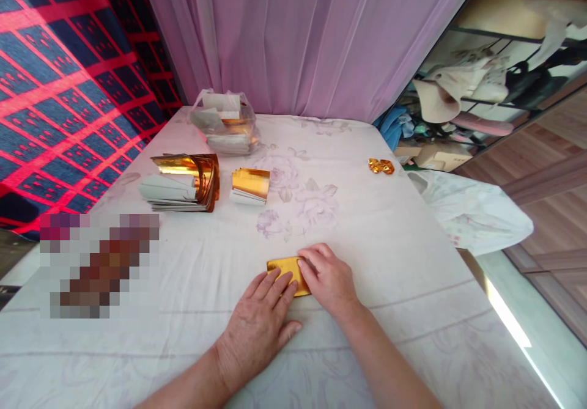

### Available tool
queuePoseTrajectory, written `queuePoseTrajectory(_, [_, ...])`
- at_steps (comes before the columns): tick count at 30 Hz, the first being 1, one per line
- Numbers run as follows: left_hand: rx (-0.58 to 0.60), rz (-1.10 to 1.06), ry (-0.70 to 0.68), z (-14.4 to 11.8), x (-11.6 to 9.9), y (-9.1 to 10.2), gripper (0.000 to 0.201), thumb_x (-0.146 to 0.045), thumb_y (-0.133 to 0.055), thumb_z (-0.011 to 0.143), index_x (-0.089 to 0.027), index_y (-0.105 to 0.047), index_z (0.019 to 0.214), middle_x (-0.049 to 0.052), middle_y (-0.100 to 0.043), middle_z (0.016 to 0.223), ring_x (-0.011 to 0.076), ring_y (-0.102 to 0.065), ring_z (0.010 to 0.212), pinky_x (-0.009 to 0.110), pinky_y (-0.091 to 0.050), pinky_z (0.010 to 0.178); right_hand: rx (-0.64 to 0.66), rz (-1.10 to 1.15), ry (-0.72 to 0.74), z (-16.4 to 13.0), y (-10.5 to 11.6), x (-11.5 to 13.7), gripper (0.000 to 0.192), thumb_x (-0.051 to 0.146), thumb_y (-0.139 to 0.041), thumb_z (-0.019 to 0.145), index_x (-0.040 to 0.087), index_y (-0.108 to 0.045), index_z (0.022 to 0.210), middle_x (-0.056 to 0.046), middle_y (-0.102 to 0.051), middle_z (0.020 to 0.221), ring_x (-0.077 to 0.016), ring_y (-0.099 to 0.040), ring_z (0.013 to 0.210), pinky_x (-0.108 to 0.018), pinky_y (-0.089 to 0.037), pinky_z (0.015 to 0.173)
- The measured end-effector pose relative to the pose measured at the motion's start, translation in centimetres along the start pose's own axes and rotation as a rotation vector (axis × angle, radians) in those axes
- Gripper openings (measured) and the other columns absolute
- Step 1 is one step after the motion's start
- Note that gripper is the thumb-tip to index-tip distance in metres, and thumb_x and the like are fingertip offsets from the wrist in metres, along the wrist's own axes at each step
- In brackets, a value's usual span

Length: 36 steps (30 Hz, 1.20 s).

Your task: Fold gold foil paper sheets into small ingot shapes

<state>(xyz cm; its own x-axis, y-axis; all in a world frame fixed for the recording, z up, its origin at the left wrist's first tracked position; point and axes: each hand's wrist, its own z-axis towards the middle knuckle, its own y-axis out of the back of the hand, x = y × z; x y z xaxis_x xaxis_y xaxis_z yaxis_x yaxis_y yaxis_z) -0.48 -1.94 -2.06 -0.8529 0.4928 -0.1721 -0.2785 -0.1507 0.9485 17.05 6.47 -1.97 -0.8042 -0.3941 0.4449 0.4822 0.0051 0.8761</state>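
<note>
Both hands press gold sheet (288,272) flat on tabletop (389,256), near front edge. Left hand (257,326): fingers spread, on sheet's lower part. Right hand (328,277): fingers extended over right end. One folded gold piece (380,165) lies far right. Gold stacks (186,183) (250,186) remain unfolded; judged early stage.

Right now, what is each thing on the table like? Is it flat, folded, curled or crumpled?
Gold paper: flat, pressed under both hands.
Left hand: fingers spread on it.
Right hand: flat on its right end.
Big stack: gold sheets curled up.
Small stack: bent upward.
Plastic bag: open, holding paper.
Folded gold piece: crumpled, lying alone.
</note>
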Motion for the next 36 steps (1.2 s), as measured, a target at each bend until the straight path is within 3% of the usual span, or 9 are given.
queuePoseTrajectory(10, [0.017,-0.005,-0.003,0.0,0.0,-0.3,0.052,-0.051,-0.051,0.093,-0.016,-0.056,0.132,0.011,-0.061,0.133,0.0294,-0.053,0.124,0.045,-0.040,0.106,0.151,-0.058,-0.066,0.7,0.9,0.7,0.011,0.026,-0.055,0.089,0.025,-0.064,0.095,-0.001,-0.063,0.101,-0.0126,-0.061,0.074,-0.024,-0.040,0.065])
queuePoseTrajectory(19, [0.022,-0.004,-0.014,0.0,0.1,-0.2,0.049,-0.047,-0.050,0.094,-0.017,-0.055,0.132,0.011,-0.060,0.133,0.0294,-0.053,0.124,0.047,-0.040,0.105,0.195,-0.053,-0.065,1.0,1.2,0.9,0.010,0.023,-0.053,0.088,0.023,-0.063,0.091,-0.001,-0.062,0.098,-0.0125,-0.059,0.072,-0.025,-0.038,0.065])
queuePoseTrajectory(24, [0.029,-0.001,-0.020,0.0,0.1,-0.2,0.048,-0.046,-0.050,0.094,-0.017,-0.056,0.131,0.011,-0.060,0.133,0.0288,-0.053,0.124,0.047,-0.039,0.106,0.149,0.115,0.012,1.0,1.4,0.2,0.009,0.020,-0.052,0.086,0.022,-0.061,0.085,0.000,-0.065,0.094,-0.0126,-0.061,0.076,-0.024,-0.041,0.070])
queuePoseTrajectory(29, [0.030,-0.020,-0.003,0.1,0.2,-0.2,0.048,-0.048,-0.049,0.094,-0.019,-0.055,0.132,0.010,-0.061,0.133,0.0275,-0.053,0.124,0.046,-0.040,0.106,0.207,0.256,-0.049,1.2,1.9,0.2,0.005,0.021,-0.055,0.081,0.022,-0.060,0.082,0.004,-0.067,0.077,-0.0096,-0.055,0.057,-0.023,-0.040,0.061])
queuePoseTrajectory(36, [0.039,-0.042,0.004,0.0,0.1,-0.2,0.049,-0.049,-0.050,0.094,-0.020,-0.055,0.133,0.010,-0.061,0.132,0.0273,-0.052,0.125,0.046,-0.040,0.106,0.185,0.456,-0.172,1.2,1.4,0.2,0.029,0.021,-0.055,0.076,0.023,-0.062,0.104,0.002,-0.070,0.085,-0.0091,-0.058,0.057,-0.023,-0.047,0.062])
